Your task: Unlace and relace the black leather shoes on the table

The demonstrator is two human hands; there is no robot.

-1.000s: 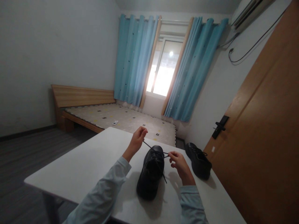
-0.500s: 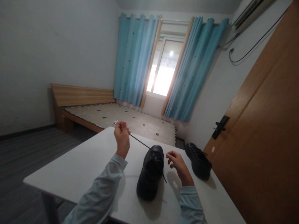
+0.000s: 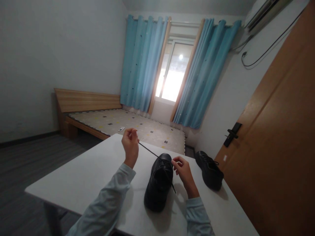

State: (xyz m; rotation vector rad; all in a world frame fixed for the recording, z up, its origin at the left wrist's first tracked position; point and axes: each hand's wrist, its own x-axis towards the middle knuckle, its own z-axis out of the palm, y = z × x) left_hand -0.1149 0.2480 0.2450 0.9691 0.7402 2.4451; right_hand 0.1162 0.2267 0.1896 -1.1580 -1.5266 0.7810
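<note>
A black shoe [image 3: 159,185] stands on the white table in front of me, its toe pointing away. My left hand [image 3: 130,144] is closed in a pinch on a black shoelace [image 3: 149,149], which runs taut from the shoe's front eyelets up to my fingers. At the shoe's right side, by the eyelets, my right hand [image 3: 183,170] has its thumb and forefinger drawn together, the tips at the shoe's edge. Whatever those fingertips grip is too small to make out. Another lace end hangs loose over the shoe's right side.
The second black shoe [image 3: 210,170], laced, stands on the white table [image 3: 86,177] near its right edge. Beyond the table is a bed [image 3: 137,123] with a small white item [image 3: 121,129] on it. A wooden door [image 3: 273,137] with a black handle is at the right.
My right hand has moved left, from beside the shoe to its edge, and its fingers have drawn together. The left hand, still on the shoelace, has shifted slightly right.
</note>
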